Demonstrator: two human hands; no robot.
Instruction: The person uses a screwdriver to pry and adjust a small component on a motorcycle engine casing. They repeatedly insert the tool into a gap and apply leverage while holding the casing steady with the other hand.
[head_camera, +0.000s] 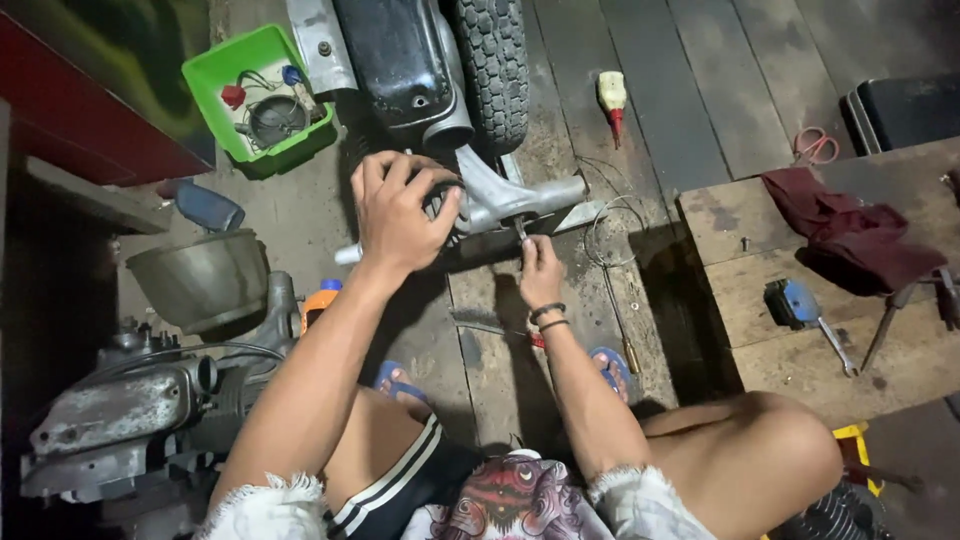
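**Swing-arm work in progress: both hands on the part, fastener stage not complete**

Left of the person's fingers, a green tray (262, 92) holds small removed parts, and a metal bowl (203, 280) and an engine block (140, 410) sit on the floor; this suggests disassembly is well under way.

The left hand (398, 215) is closed, fingers curled over a dark rubber part at the pivot end of the grey swing arm (505, 198). The arm lies directly beneath and to the right of those fingers, below the tyre (492, 65).

The right hand (540, 272) is pinched shut on a thin tool or pin (520, 230), whose tip meets the underside of the swing arm just above the fingertips. Its exact type cannot be determined.

Right of both hands, a thin cable (608, 250) lies loose on the floorboards, and a red-handled screwdriver (612, 98) rests well apart, unused.

Judgement: the arm remains joined to the frame, so the pivot operation appears unfinished.
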